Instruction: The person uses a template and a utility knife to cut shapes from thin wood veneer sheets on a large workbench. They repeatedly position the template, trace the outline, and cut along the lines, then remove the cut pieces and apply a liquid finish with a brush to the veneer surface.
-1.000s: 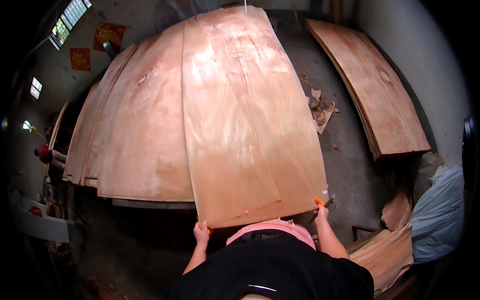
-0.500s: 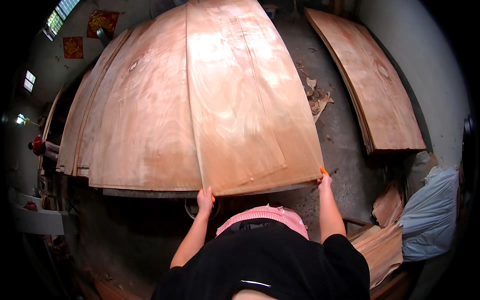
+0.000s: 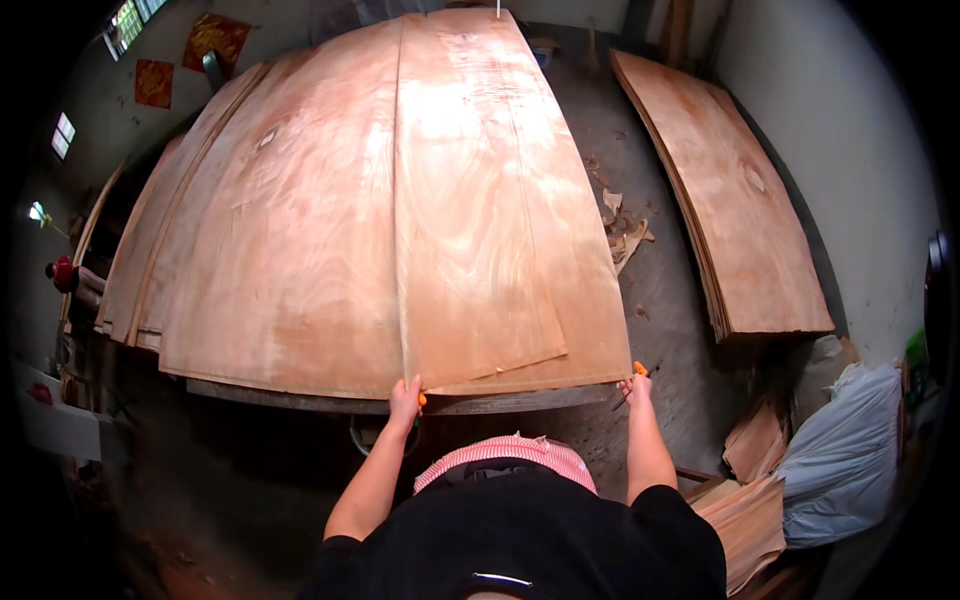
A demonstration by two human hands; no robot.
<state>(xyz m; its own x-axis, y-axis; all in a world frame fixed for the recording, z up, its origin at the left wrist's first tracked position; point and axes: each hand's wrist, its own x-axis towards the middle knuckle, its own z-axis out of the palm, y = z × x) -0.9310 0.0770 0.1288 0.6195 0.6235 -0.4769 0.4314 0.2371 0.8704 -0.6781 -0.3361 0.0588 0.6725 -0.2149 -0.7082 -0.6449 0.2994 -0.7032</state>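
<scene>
A wide, thin wood veneer sheet [image 3: 480,250] lies over a stack of similar sheets [image 3: 280,240] on a dark-edged table [image 3: 310,400]. My left hand [image 3: 405,400] is closed on the near edge, where the sheet's left side meets it. Beside those fingers shows a small orange piece I cannot make out. At the near right corner, my right hand [image 3: 636,387] is closed around a slim tool [image 3: 641,369] with an orange end; a thin dark part sticks out below the fingers. Whether this hand also pinches the sheet is unclear. A slanting edge crosses the sheet near me.
Another veneer stack [image 3: 725,200] stands to the right, along the wall. Torn veneer scraps [image 3: 625,240] litter the floor between the stacks. Near my right side are loose veneer pieces [image 3: 745,520] and a pale plastic sheet [image 3: 840,455]. A red-topped object [image 3: 62,273] stands far left.
The view has shifted, showing more of the sheets' far end. My right hand has turned at the corner, and the thin dark part now shows below it. My left hand keeps its grip.
</scene>
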